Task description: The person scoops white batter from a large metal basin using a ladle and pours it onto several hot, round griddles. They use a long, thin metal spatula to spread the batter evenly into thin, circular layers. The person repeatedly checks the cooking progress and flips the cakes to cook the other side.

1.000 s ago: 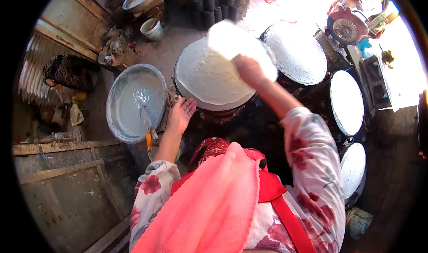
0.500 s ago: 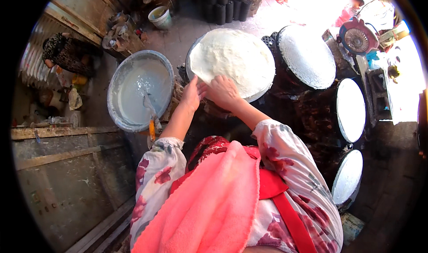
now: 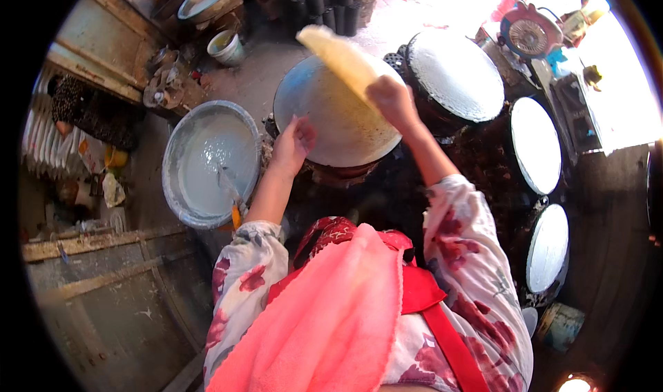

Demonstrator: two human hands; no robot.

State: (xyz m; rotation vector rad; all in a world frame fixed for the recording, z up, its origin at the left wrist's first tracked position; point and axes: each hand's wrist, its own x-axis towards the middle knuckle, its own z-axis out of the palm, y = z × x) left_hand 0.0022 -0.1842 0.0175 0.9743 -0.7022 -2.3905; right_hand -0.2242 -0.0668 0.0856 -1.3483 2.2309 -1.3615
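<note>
My right hand is closed on a thin yellowish flatbread sheet, lifted above the round griddle and slanting up to the left. The griddle’s surface under it is bare and smudged. My left hand is at the griddle’s left part, fingers curled but apart, with nothing seen in it. To the left of the griddle stands a basin of white batter with a pale tool in it.
Round griddles covered in white curve down my right side. At the back are black cylinders, a bucket and a pink fan. Another person in dark patterned clothing is at the left, by stacked pale sheets.
The white layer that covered the middle griddle has been lifted off as a sheet in my right hand, leaving the surface bare. My left hand remains near the rim.
</note>
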